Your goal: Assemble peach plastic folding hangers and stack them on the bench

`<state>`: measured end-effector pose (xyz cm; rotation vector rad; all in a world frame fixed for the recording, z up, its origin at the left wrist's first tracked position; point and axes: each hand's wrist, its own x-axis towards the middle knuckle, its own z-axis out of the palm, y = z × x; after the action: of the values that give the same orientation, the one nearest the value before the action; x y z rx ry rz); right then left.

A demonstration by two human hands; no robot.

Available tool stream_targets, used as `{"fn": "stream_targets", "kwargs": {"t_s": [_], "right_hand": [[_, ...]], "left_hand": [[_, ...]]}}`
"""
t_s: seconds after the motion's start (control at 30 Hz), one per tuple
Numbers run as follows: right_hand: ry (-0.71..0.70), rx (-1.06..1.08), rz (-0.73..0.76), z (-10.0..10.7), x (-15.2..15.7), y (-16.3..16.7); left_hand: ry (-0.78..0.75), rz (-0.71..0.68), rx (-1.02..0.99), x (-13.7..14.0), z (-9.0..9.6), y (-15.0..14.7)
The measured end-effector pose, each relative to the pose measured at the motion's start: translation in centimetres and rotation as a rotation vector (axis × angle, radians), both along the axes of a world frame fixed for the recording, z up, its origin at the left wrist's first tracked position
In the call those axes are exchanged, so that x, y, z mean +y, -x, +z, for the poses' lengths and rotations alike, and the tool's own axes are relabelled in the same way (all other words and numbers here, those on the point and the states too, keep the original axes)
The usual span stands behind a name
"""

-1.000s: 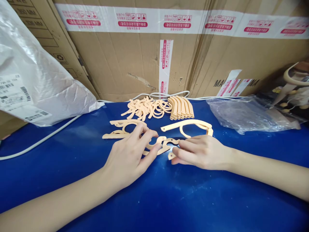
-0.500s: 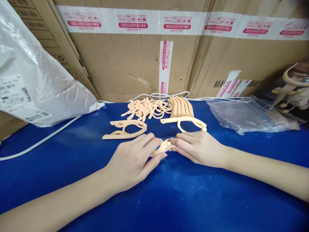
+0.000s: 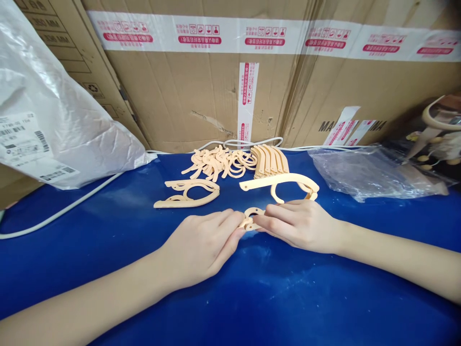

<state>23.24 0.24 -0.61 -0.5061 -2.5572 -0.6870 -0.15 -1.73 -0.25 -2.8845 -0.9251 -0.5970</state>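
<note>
Pinched in the fingertips of my left hand (image 3: 207, 242) is the end of a small beige curved plastic piece (image 3: 246, 222). My right hand (image 3: 297, 225) is closed around a partly joined beige folding hanger (image 3: 264, 182), whose long arm and curved hook stick out beyond the knuckles. Between the two sets of fingertips shows a rounded end with holes (image 3: 254, 210), touching the left hand's piece. My fingers hide how these parts join. A folded hanger (image 3: 187, 193) lies on the table just beyond my left hand.
Behind the hangers lie a loose pile of curved hook pieces (image 3: 216, 162) and a row of hanger arms (image 3: 271, 161). A clear plastic bag (image 3: 367, 173) rests to the right. A white parcel bag (image 3: 72, 125), a cable (image 3: 68, 214) and cardboard boxes (image 3: 187, 91) border the blue table (image 3: 252, 298).
The long hanger arm and hook have shifted right and turned with my right hand. More of the rounded holed end now shows between my fingertips. My left hand has closed tighter on its piece.
</note>
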Motion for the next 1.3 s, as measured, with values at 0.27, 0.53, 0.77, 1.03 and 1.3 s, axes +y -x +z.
{"fn": "stream_targets", "kwargs": {"t_s": [0.27, 0.53, 0.77, 1.03, 1.3], "right_hand": [[-0.028, 0.045, 0.035, 0.44, -0.20, 0.29], [-0.046, 0.010, 0.023, 0.22, -0.33, 0.08], [-0.062, 0.016, 0.010, 0.32, -0.38, 0.14], [-0.003, 0.031, 0.003, 0.41, -0.25, 0.34], [0.058, 0.031, 0.011, 0.38, -0.18, 0.29]], "left_hand": [[-0.122, 0.002, 0.028, -0.14, -0.11, -0.17], [-0.147, 0.017, 0.112, -0.26, 0.17, -0.27], [-0.196, 0.026, 0.124, -0.32, -0.25, -0.12], [-0.248, 0.058, 0.111, -0.25, -0.55, 0.01], [-0.166, 0.083, 0.110, -0.23, -0.51, -0.06]]}}
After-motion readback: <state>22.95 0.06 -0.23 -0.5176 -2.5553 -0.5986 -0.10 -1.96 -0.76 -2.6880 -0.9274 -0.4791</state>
